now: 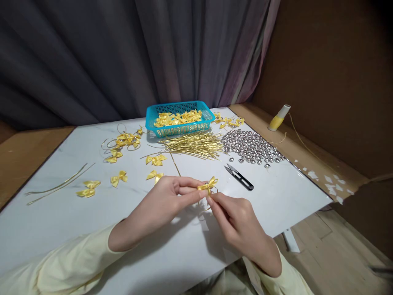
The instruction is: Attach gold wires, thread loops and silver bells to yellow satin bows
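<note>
Above the white table, my left hand (176,194) pinches a yellow ribbon bow (208,186) between thumb and fingers. My right hand (238,215) is closed at the bow's lower side, its thumb and forefinger pinching the thin gold tie that loops below the bow. A small shiny bead shows at the bow's middle. Just behind my left hand lies another yellow bow (155,175), partly hidden by it. More loose bows (88,188) are spread to the left. Black thread snips (239,177) rest beyond my right hand.
A blue basket (150,119) of yellow bows stands at the back. Before it lie a bundle of gold ties (193,144) and a pile of silver beads (250,145). Tied bows (127,140) sit at left. A yellow thread spool (278,119) stands on cardboard at right.
</note>
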Demonstrator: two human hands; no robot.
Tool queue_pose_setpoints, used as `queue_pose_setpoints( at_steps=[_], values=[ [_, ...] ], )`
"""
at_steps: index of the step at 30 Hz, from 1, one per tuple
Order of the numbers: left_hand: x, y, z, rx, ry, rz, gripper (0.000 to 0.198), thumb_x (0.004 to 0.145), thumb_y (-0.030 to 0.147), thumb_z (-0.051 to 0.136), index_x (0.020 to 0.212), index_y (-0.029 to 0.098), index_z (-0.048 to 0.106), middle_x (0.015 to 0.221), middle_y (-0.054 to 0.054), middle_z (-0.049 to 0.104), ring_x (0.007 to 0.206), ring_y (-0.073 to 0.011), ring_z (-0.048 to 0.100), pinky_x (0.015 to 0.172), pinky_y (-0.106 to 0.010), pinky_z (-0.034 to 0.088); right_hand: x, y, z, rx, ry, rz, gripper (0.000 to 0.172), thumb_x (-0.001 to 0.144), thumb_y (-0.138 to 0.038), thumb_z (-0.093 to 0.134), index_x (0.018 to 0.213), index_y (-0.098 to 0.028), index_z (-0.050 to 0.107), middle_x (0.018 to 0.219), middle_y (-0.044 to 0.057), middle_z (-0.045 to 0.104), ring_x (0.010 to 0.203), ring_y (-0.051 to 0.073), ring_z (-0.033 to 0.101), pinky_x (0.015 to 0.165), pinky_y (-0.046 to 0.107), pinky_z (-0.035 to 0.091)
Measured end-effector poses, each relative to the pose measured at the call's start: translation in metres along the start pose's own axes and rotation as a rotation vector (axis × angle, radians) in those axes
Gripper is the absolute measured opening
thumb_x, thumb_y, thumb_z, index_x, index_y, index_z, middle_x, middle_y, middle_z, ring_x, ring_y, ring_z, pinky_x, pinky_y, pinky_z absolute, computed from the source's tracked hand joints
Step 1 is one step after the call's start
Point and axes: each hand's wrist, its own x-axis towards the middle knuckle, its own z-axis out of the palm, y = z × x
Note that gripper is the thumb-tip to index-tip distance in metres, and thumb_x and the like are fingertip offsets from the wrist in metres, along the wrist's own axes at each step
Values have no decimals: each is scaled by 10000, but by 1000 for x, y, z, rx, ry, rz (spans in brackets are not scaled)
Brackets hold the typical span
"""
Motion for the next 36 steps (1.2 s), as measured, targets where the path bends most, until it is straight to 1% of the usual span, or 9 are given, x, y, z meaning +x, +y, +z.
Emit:
queue_pose_setpoints(
  at_steps=[5, 7, 9, 13, 19, 22, 26, 31, 36],
  values=[
    [0, -2, -1, -15, -13, 7, 175, 720, 277, 639, 867, 208, 705, 819, -23, 724, 757, -183, 623, 632, -234, 427, 0, 0, -2, -31, -24, -20, 201, 901, -169, 347, 727, -187, 446, 557, -31, 432, 456, 98, 363, 487, 248, 268],
    [0, -1, -2, -39, -29, -5, 160, 724, 289, 636, 840, 208, 710, 887, -35, 718, 830, -203, 625, 677, -251, 441, 0, 0, -2, -45, -24, -27, 200, 901, -172, 345, 725, -189, 439, 554, -34, 421, 456, 99, 355, 488, 249, 265],
    [0, -1, -2, -71, -45, -19, 146, 722, 291, 637, 818, 208, 711, 994, -42, 696, 916, -220, 613, 761, -279, 446, 0, 0, -2, -58, -26, -37, 198, 899, -168, 345, 723, -189, 431, 551, -36, 410, 456, 99, 346, 487, 251, 260],
    [0, 0, -1, -113, -46, 2, 108, 726, 274, 638, 779, 222, 717, 1169, -29, 621, 1072, -222, 548, 928, -303, 379, -1, 0, -3, -80, -32, -48, 196, 893, -160, 342, 715, -191, 418, 542, -38, 397, 451, 101, 334, 480, 255, 249],
    [0, -1, 1, -156, -60, 23, 141, 739, 315, 651, 847, 261, 725, 1196, -13, 606, 1172, -194, 480, 1000, -267, 313, 1, 0, -4, -108, -32, -59, 191, 881, -146, 342, 714, -192, 424, 542, -34, 421, 448, 102, 348, 478, 254, 257],
    [-1, 1, 2, -172, -45, 22, 171, 727, 347, 664, 856, 254, 728, 1187, -28, 612, 1166, -207, 488, 991, -273, 329, 3, -1, -4, -121, -23, -71, 193, 879, -144, 343, 711, -192, 424, 537, -37, 421, 441, 102, 347, 471, 258, 250],
    [-1, 1, 4, -185, -38, 29, 174, 731, 323, 662, 866, 236, 727, 1113, -45, 653, 1135, -214, 511, 975, -278, 338, 3, -2, -4, -127, -20, -67, 196, 882, -145, 337, 713, -191, 425, 532, -39, 410, 439, 103, 336, 470, 258, 246],
    [-1, 1, 5, -198, -51, 27, 162, 738, 324, 664, 862, 235, 720, 922, -28, 701, 968, -191, 587, 893, -270, 369, 2, -2, -4, -102, -21, -53, 190, 882, -149, 341, 714, -188, 423, 540, -37, 397, 452, 103, 336, 480, 256, 246],
    [-2, 2, 4, -193, -65, -4, 152, 733, 325, 672, 825, 212, 714, 799, -18, 683, 825, -163, 594, 795, -253, 385, 2, -3, -3, -58, -11, -41, 193, 880, -142, 346, 704, -188, 412, 542, -44, 364, 454, 99, 317, 482, 253, 237]
  ],
)
